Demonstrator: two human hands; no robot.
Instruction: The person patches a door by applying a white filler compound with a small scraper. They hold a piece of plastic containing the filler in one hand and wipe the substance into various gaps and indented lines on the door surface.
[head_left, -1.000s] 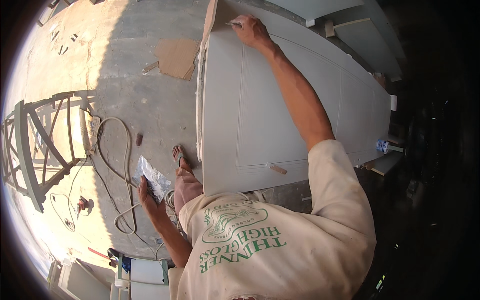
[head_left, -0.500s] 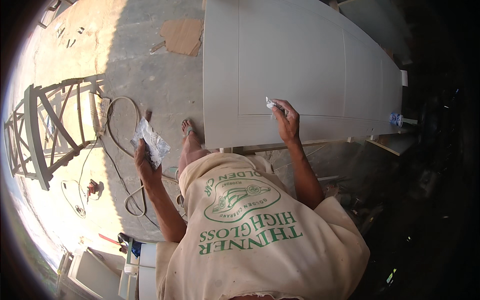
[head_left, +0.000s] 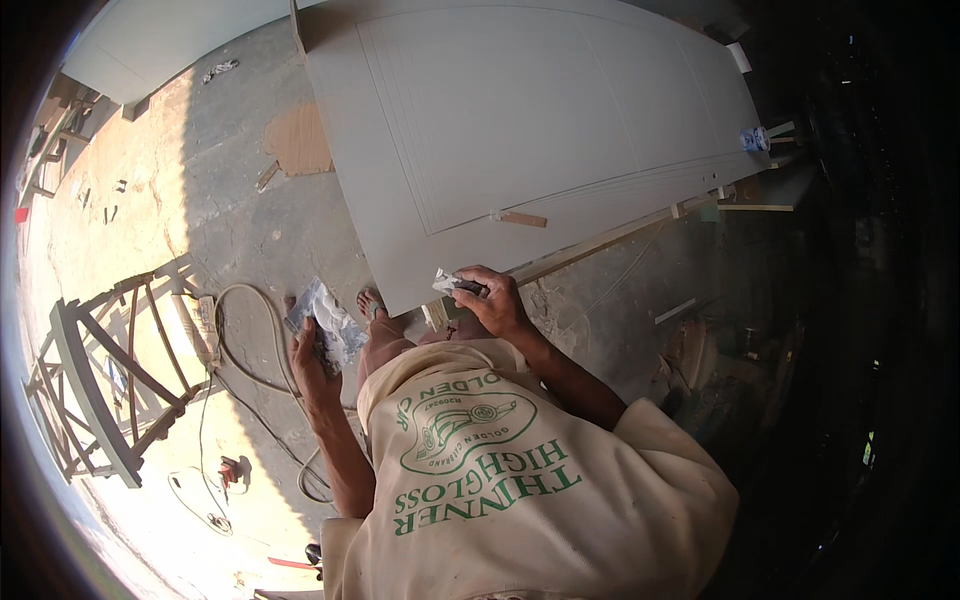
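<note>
My left hand (head_left: pixel 316 368) grips a flat board smeared with white putty (head_left: pixel 338 330), held beside my leg, left of the panel's near corner. My right hand (head_left: pixel 497 303) is closed around a small putty knife (head_left: pixel 447 283) with white paste on its blade. It hovers at the near edge of a large pale grey panel (head_left: pixel 520 120) that has thin grooves along its borders. A short brown strip (head_left: pixel 522 219) lies on the panel, beyond my right hand.
A blue and white tin (head_left: pixel 753 139) stands at the panel's far right. Left on the concrete floor are cardboard (head_left: pixel 298 138), a coiled hose (head_left: pixel 240 290), a green trestle frame (head_left: pixel 125 400) and a red power tool (head_left: pixel 233 470). Another pale panel (head_left: pixel 150 45) is at the upper left.
My right hand with the putty knife has drawn back from over the panel toward my body and the putty board. The view has turned, and the brown strip now shows on the panel.
</note>
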